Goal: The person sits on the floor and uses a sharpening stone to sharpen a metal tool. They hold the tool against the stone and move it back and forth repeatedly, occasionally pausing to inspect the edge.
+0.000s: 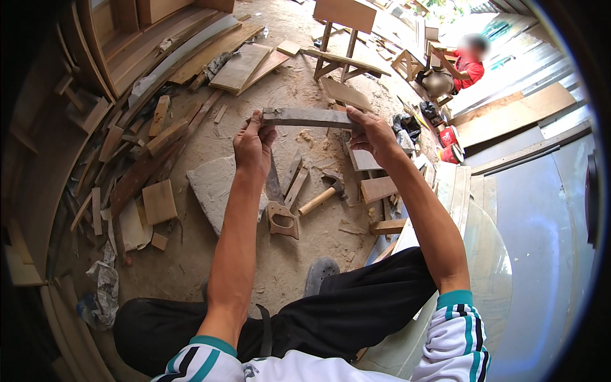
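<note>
A short grey wooden strip (309, 118) is held up level in front of me, stretched between both hands. My left hand (252, 143) is closed round its left end, thumb on top. At the other end, my right hand (375, 135) pinches the strip between thumb and fingers. Below the strip, a handsaw (282, 219) with a wooden grip lies on the dusty ground, its blade partly hidden by my left hand. Beside it lies a claw hammer (321, 194) with a pale wooden handle. A whitish stone slab (213, 184) lies left of the saw.
Wood offcuts (159, 200) litter the ground on the left, near wooden shelving (121, 51). A wooden stand (344, 48) is at the back. Another person in a red shirt (468, 71) sits at far right, near red cans (449, 145). Large sheets (528, 197) lie at my right.
</note>
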Demonstrator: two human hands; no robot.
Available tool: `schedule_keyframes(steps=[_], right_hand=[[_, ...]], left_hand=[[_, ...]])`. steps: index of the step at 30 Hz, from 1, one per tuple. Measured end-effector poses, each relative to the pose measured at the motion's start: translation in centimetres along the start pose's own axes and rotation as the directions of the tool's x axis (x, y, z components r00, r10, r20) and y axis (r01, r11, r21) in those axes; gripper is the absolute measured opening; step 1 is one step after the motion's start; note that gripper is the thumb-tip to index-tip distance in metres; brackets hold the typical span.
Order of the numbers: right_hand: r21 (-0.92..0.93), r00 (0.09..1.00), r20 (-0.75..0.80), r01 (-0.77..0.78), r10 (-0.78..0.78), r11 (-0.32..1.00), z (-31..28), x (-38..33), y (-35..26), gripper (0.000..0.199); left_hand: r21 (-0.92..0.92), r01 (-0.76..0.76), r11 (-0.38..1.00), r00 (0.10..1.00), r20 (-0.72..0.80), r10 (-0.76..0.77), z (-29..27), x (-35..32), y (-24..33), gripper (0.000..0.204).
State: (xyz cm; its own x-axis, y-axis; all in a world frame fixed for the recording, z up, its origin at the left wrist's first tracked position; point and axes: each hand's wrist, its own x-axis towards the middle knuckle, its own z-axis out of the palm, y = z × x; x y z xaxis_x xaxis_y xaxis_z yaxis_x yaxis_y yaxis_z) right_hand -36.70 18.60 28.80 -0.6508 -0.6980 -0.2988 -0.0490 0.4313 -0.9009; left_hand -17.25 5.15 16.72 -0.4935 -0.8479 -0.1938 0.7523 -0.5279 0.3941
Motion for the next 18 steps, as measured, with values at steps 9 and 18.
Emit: schedule_keyframes(steps=[9,18], right_hand=[[-0.025,0.993,0.083,-0.079,0.081,0.997,-0.8,1.3,1.4,0.040],[0.083,0.958,-0.089,0.278,-0.271,0.957,0.5,2.4,3.1,0.031]], left_hand=[[-0.029,0.027,0.999,0.999,-0.030,-0.028,0.2,-0.2,0.3,0.011],[0.105,0.033,0.994,0.994,-0.106,-0.022,0.3,-0.2,-0.8,0.014]])
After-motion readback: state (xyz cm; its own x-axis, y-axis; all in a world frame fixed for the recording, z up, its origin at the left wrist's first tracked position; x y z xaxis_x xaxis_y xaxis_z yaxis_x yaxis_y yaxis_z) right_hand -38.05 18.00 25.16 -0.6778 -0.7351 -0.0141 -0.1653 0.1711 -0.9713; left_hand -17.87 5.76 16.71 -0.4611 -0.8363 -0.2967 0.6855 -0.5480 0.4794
